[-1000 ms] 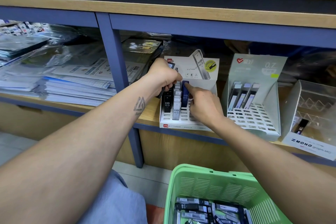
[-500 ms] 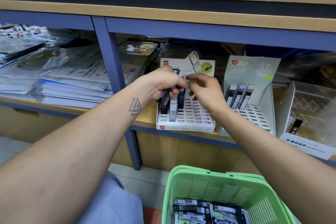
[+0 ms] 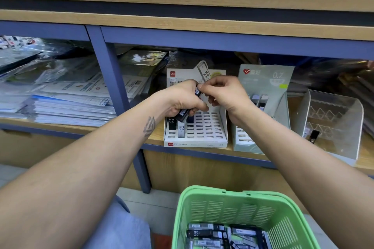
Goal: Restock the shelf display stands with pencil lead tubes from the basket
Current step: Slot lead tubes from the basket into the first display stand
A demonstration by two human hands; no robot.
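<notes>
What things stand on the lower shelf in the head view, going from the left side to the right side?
Stacks of paper packs → white HB 0.5 display stand → grey-green 0.7 display stand → clear acrylic stand. Both hands are in front of the white stand.

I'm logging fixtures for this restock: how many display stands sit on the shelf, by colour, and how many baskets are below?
White stand: 1
Grey-green stand: 1
Clear stand: 1
Green basket: 1
Total: 4
</notes>
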